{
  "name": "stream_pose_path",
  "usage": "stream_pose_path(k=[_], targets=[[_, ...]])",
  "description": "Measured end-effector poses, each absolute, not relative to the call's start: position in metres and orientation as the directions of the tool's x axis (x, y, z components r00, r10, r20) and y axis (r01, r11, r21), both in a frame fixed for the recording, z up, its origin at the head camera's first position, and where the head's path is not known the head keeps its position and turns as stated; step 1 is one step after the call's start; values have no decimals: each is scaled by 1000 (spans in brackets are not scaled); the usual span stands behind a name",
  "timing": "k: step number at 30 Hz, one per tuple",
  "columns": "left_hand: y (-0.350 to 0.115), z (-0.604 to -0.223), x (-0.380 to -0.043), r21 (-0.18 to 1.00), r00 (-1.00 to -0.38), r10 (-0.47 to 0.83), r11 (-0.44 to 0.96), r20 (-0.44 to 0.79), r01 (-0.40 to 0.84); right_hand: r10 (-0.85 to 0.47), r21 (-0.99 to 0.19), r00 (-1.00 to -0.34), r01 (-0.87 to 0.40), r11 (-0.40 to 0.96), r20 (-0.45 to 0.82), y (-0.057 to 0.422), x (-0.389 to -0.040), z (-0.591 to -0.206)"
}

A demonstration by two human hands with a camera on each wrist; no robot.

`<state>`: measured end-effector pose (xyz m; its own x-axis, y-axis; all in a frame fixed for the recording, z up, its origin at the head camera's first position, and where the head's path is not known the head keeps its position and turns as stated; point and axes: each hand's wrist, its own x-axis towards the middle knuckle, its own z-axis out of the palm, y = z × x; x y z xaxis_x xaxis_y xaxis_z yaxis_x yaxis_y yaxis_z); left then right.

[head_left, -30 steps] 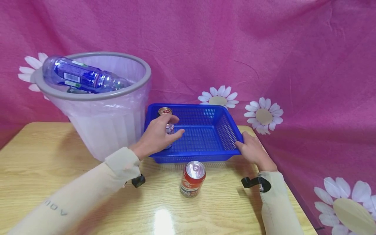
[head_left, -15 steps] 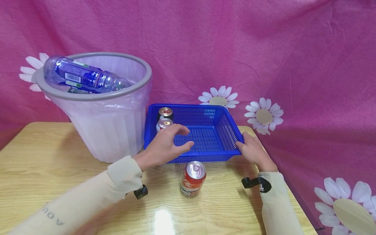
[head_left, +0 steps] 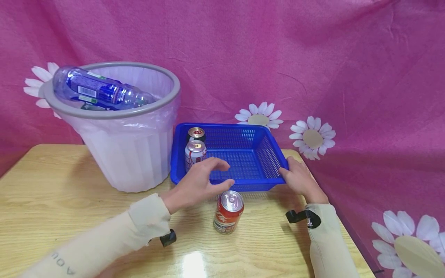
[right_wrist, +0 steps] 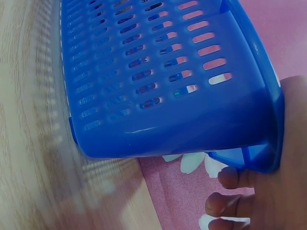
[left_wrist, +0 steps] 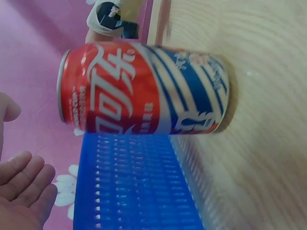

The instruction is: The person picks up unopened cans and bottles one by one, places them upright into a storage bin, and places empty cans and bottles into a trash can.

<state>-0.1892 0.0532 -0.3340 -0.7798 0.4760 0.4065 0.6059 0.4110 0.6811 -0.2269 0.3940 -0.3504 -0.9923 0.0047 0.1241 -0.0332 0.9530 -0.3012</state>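
Note:
My left hand [head_left: 199, 183] hangs over the front rim of the blue basket [head_left: 240, 162], thumb and fingers spread apart with nothing between them. Just beyond its fingertips, a red cola can [head_left: 226, 218] stands upright on the table in front of the basket. The left wrist view shows that can [left_wrist: 120, 88] large, with the fingers [left_wrist: 29, 184] apart from it. At the basket's right front corner, my right hand [head_left: 299, 179] grips the rim, thumb on top. Inside the basket's left end stand a whitish can [head_left: 194, 151] and a dark can [head_left: 196, 133] behind it.
A white trash bin [head_left: 135, 154] with a grey rim and plastic liner stands left of the basket. Clear plastic bottles with blue labels [head_left: 92, 87] lie in its mouth. Behind the wooden table [head_left: 87, 208] hangs a pink flowered cloth [head_left: 215, 58].
My left hand has come away from the whitish can and moved right and toward me, nearer the cola can. The right hand keeps its hold on the basket rim.

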Motion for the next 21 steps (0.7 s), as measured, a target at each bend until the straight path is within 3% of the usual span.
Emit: stream_pose_path(k=[10,21], targets=[[61,-343,-177,655,-734,536,382,417,652,2,-283,-989,-40,958,145,394,-225,-349],[70,-353,-169,686,-725,571,348,386,639,-13,-288,-989,-55,956,147,393,-226,-349]])
